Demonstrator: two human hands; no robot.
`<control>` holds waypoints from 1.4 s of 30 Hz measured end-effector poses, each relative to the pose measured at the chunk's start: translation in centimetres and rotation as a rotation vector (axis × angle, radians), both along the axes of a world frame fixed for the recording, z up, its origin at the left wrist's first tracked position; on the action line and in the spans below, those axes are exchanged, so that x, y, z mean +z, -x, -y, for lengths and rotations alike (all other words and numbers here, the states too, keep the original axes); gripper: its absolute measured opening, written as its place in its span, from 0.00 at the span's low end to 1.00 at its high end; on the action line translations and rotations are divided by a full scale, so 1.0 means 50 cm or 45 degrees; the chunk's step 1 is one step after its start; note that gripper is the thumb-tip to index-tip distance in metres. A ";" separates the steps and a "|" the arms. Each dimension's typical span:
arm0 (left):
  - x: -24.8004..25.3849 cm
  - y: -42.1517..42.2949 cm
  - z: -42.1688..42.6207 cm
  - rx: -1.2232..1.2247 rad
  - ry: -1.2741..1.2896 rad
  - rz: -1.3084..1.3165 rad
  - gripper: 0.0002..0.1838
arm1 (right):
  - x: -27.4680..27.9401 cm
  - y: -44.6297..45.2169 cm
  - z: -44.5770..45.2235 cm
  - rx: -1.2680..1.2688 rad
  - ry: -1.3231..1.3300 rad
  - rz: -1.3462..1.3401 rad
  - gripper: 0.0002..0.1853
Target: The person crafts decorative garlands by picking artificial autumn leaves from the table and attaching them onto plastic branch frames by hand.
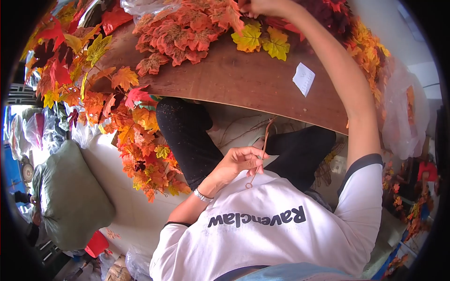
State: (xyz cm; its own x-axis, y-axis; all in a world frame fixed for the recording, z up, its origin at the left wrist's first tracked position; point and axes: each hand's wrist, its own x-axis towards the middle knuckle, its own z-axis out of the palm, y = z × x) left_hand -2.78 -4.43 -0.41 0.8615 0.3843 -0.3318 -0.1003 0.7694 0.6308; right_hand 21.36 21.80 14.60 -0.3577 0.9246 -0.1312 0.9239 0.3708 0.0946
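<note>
My left hand (243,161), with a silver watch on the wrist, is in front of my chest and pinches a thin brown stem (266,136). The stem stands nearly upright and ends in a small loop below my fingers. My right hand (260,8) reaches to the far edge of the brown board, partly cut off by the frame, its fingers closed at the edge of a bunch of orange-red leaves (187,35). Two yellow leaves (247,38) lie just below that hand.
A white paper (303,79) lies on the brown board (225,82). Orange leaf garlands (133,126) hang over its left side. More orange leaves (365,47) are at the right. A stuffed green sack (72,194) and a red container (97,244) stand at the left.
</note>
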 end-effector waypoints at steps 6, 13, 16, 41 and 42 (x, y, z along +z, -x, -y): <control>0.000 -0.029 -0.001 0.358 0.001 0.017 0.06 | -0.070 -0.079 0.178 -0.394 0.163 -1.692 0.06; 0.010 -0.094 -0.058 0.760 -0.138 -0.003 0.06 | -0.288 0.063 0.495 -0.754 0.339 -2.464 0.07; 0.016 -0.099 -0.067 0.593 -0.318 0.005 0.05 | -0.297 0.086 0.546 -0.681 0.314 -2.638 0.06; 0.058 -0.092 -0.036 0.711 -0.489 -0.163 0.04 | -0.261 0.155 0.565 -1.200 0.752 -3.524 0.10; 0.057 -0.090 -0.037 0.706 -0.501 -0.167 0.04 | -0.262 0.155 0.564 -1.192 0.758 -3.515 0.10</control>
